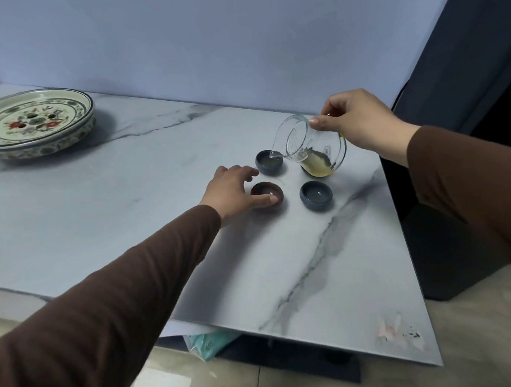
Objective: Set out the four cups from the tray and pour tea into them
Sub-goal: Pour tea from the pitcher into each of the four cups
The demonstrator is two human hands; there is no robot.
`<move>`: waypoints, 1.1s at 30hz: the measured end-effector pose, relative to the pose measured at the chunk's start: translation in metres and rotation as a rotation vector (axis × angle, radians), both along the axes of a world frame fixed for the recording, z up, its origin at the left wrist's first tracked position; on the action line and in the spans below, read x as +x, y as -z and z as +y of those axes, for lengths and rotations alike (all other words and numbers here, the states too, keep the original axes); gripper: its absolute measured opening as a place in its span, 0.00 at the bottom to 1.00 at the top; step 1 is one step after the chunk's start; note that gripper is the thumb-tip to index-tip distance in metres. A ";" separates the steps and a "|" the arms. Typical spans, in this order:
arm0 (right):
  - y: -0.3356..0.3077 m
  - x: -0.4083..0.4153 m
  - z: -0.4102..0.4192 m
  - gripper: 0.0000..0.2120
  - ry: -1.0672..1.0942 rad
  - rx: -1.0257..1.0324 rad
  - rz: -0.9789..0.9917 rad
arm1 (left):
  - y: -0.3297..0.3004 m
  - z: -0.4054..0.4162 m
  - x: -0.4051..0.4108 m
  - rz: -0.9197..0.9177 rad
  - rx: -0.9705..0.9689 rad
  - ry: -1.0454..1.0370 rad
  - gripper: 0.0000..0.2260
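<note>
My right hand (357,121) grips a clear glass pitcher (312,145) tipped to the left, its spout over a blue-grey cup (268,162) that holds pale liquid. Yellowish tea pools in the pitcher's low side. A fourth cup sits behind the pitcher and is mostly hidden by it. A dark brown cup (267,193) stands nearer, with my left hand (235,191) touching its left side, thumb on the rim. Another blue-grey cup (316,195) stands to its right. The floral round tray (28,125) sits empty at the far left.
The marble-patterned table (150,179) ends at a right edge just past the cups and a near edge low in view. A dark curtain hangs at the right. A teal packet (211,344) lies under the table on the floor.
</note>
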State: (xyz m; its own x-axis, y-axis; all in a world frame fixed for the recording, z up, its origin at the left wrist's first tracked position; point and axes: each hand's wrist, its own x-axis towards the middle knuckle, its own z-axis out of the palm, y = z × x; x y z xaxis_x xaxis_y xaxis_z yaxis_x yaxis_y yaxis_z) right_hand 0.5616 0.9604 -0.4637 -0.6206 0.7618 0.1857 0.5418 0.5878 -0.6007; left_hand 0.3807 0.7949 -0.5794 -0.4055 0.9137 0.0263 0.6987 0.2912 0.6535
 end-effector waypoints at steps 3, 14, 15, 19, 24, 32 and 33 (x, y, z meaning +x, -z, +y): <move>-0.003 0.001 -0.016 0.14 -0.037 0.118 -0.104 | 0.004 -0.004 0.009 0.043 -0.045 0.000 0.36; -0.001 -0.013 -0.045 0.12 -0.170 0.346 -0.244 | 0.014 -0.006 0.016 -0.018 0.015 -0.055 0.31; -0.001 -0.015 -0.047 0.12 -0.185 0.361 -0.258 | 0.015 -0.006 0.017 -0.026 0.018 -0.058 0.30; -0.001 -0.020 -0.052 0.10 -0.207 0.420 -0.303 | 0.015 -0.006 0.017 -0.058 0.025 -0.069 0.29; -0.001 -0.023 -0.056 0.10 -0.229 0.504 -0.323 | 0.013 -0.006 0.016 -0.039 0.014 -0.067 0.29; -0.006 -0.023 -0.059 0.10 -0.242 0.550 -0.348 | 0.013 -0.005 0.015 -0.038 0.001 -0.065 0.29; -0.007 -0.023 -0.059 0.10 -0.239 0.550 -0.350 | 0.013 -0.005 0.015 -0.039 -0.001 -0.064 0.29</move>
State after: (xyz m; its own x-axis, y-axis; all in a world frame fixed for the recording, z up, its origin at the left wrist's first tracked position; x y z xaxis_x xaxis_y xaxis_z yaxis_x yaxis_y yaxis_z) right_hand 0.5386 0.9015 -0.4564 -0.8537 0.4488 0.2642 0.4666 0.8844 0.0054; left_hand 0.3961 0.7901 -0.5921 -0.4641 0.8857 0.0084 0.6528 0.3356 0.6791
